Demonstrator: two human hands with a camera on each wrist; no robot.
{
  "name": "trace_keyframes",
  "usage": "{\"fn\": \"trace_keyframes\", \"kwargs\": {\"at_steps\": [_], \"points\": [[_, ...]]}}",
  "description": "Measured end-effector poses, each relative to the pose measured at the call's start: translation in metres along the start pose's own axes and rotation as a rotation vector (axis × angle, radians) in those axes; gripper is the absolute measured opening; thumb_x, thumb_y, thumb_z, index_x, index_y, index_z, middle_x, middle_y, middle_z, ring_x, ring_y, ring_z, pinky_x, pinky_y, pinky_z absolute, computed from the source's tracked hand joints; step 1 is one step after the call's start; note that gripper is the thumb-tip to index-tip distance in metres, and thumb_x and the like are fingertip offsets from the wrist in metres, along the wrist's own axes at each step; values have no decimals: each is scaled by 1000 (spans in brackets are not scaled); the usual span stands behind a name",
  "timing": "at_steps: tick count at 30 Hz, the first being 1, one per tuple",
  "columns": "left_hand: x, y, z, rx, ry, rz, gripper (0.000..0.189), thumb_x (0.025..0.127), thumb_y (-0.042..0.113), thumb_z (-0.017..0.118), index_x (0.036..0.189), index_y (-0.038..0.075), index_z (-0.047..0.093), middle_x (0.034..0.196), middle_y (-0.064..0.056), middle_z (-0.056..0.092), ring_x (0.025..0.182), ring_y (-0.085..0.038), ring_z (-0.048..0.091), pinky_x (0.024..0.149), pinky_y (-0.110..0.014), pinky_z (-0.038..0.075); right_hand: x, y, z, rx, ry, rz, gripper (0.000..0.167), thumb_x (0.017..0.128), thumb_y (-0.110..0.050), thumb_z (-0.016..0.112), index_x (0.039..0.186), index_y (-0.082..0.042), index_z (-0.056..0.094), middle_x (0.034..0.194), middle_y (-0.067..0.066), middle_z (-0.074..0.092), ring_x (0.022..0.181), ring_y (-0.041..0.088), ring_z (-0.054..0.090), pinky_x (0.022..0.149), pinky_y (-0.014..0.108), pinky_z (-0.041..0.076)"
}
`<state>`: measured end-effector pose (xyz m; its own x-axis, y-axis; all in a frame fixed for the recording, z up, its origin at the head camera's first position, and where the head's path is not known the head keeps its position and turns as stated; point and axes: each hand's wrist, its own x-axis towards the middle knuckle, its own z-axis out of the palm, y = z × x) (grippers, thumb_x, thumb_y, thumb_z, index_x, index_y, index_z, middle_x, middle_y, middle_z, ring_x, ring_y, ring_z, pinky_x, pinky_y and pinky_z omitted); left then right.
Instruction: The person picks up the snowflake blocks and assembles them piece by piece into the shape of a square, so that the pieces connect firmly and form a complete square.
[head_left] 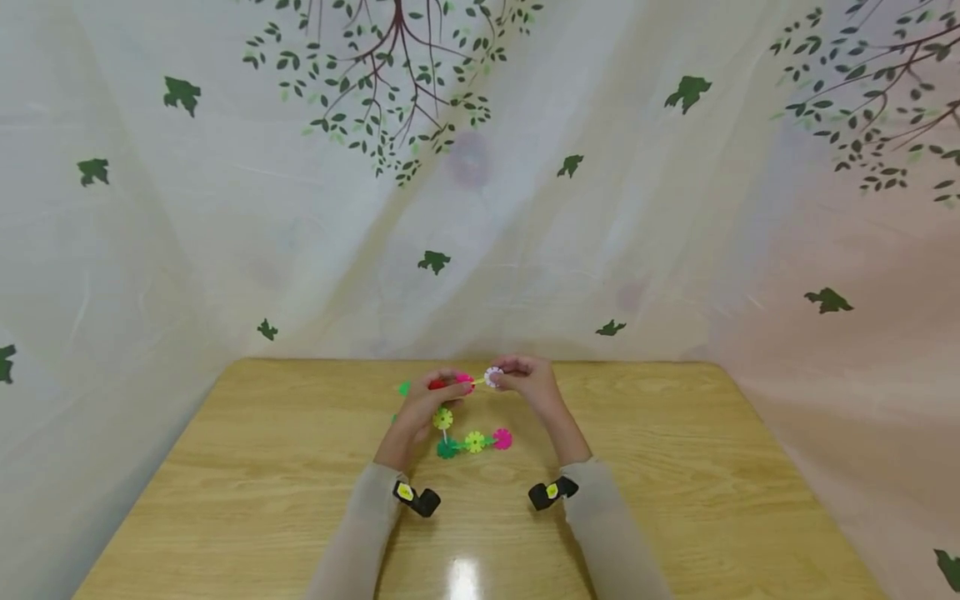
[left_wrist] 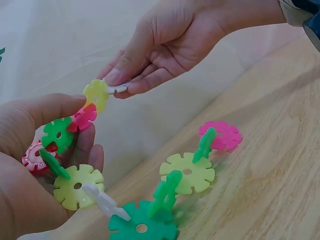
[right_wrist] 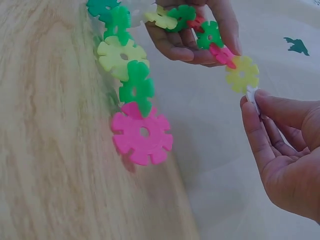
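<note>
My left hand (head_left: pixel 418 407) grips a chain of interlocking snowflake discs, its thumb and fingers at a pink disc (left_wrist: pixel 83 117). Beyond that stands a yellow disc (right_wrist: pixel 242 74). A white disc (right_wrist: pixel 253 100) meets the yellow one's edge, pinched between thumb and fingers of my right hand (head_left: pixel 532 385). Whether its slot is fully seated I cannot tell. Green, red and yellow discs of the chain lie across my left palm. The chain hangs on past a dark green disc (head_left: pixel 447 449) and a yellow disc (left_wrist: pixel 187 173) to a bright pink end disc (right_wrist: pixel 142 134).
Loose green pieces (head_left: pixel 405 388) lie on the wooden table (head_left: pixel 675 500) just left of my left hand, partly hidden by it. A pale cloth (head_left: pixel 337 275) printed with leaves and branches hangs behind the table's far edge.
</note>
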<state>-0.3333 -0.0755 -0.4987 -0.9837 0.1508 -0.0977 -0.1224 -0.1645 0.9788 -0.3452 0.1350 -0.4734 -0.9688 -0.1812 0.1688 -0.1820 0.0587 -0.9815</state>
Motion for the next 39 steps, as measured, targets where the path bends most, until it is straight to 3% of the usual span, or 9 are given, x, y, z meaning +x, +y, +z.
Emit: {"fn": "trace_keyframes", "kwargs": {"at_steps": [13, 19, 26, 34, 39], "points": [[-2, 3, 2, -4, 18, 24, 25, 91, 5, 75, 114, -1, 67, 99, -3, 70, 86, -12, 69, 82, -28, 60, -2, -1, 2, 6, 44, 9, 27, 89, 0, 76, 109, 16, 69, 95, 13, 76, 77, 9, 71, 72, 24, 62], [-4, 5, 2, 16, 7, 25, 25, 91, 3, 74, 114, -1, 67, 102, -4, 69, 87, -11, 70, 94, -40, 59, -4, -3, 3, 9, 59, 12, 26, 88, 2, 77, 108, 17, 70, 94, 16, 77, 75, 9, 71, 70, 23, 62], [-8, 3, 1, 41, 5, 25, 26, 91, 2, 73, 116, -2, 66, 107, -6, 66, 88, -11, 69, 90, -33, 60, -4, -2, 4, 15, 43, 18, 27, 87, 3, 77, 108, 17, 69, 96, 21, 76, 74, 9, 71, 69, 22, 61], [-9, 4, 2, 57, -3, 19, 28, 91, 4, 74, 118, -1, 66, 110, -6, 65, 90, -10, 69, 101, -47, 55, -6, -2, 4, 32, 50, 20, 26, 87, 5, 76, 107, 19, 68, 92, 17, 77, 71, 10, 70, 67, 22, 61], [-9, 5, 2, 68, -5, 25, 27, 92, 4, 73, 117, -2, 65, 110, -7, 65, 90, -11, 68, 95, -38, 58, -5, -3, 5, 40, 52, 19, 23, 87, 5, 75, 105, 18, 69, 92, 16, 77, 71, 9, 70, 67, 22, 61]]}}
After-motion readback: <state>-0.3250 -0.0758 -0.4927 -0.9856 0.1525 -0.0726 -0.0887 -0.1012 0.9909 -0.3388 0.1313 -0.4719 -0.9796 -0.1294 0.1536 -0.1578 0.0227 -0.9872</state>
